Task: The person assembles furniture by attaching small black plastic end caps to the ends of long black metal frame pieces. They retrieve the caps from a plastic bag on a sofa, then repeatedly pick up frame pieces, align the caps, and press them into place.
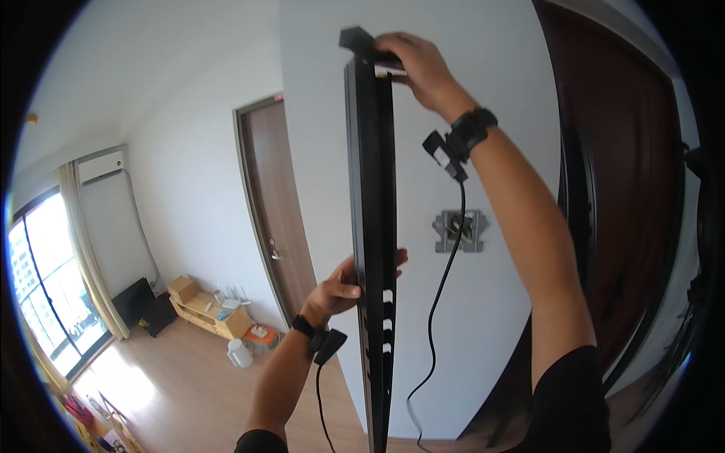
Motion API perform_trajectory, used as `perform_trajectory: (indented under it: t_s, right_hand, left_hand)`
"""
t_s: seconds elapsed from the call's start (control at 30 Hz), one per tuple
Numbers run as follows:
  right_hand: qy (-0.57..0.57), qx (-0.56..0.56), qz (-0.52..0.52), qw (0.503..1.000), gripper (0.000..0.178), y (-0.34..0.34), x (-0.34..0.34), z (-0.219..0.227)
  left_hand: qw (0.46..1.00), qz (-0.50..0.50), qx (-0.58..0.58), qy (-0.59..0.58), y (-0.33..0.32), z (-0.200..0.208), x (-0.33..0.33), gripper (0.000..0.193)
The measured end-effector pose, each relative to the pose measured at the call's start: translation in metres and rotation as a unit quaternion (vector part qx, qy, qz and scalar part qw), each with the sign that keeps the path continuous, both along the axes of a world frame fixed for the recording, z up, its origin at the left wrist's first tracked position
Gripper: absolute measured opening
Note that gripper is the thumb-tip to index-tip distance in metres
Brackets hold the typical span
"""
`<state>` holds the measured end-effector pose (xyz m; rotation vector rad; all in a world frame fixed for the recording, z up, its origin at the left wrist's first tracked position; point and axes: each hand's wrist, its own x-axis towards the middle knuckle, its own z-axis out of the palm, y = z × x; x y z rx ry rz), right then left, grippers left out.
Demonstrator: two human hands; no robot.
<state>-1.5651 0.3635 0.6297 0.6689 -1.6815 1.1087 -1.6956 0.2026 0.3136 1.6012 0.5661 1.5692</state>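
Note:
A tall black metal post (368, 189) with slots along its lower part stands upright in front of me. My left hand (337, 291) is closed round it at about mid-height, thumb on the near face and fingertips showing past the far edge. At the top, my right hand (423, 68) grips a short black angular piece (356, 39) that sits across the post's upper end. Whether that piece is fixed to the post I cannot tell. The post's foot lies outside the view. Each wrist wears a black strap with a small cabled device.
A metal wall plate with wires (482, 234) is on the white wall behind the post. A brown door (272, 196) stands left of it, a dark red door (619, 151) at right. Further left are a low wooden cabinet (208, 315), a white jug (240, 353) and a curtained window.

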Motion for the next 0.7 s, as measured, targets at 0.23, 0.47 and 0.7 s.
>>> perform_trajectory:
  t_s: [0.23,0.47,0.7]
  right_hand:
    - [-0.023,0.042,0.007,0.999,0.031,-0.012,-0.001,-0.007]
    - [-0.032,0.088,-0.063,0.994,0.03,-0.018,-0.009,-0.009]
    - [-0.025,0.085,-0.093,0.992,0.033,-0.026,-0.003,-0.006]
  left_hand:
    - [0.998,-0.011,-0.054,0.022,-0.019,0.013,0.0,0.096]
    - [0.919,0.344,0.009,0.193,-0.056,0.103,0.012,0.127]
    - [0.756,0.582,0.163,0.249,-0.045,0.246,0.048,0.087]
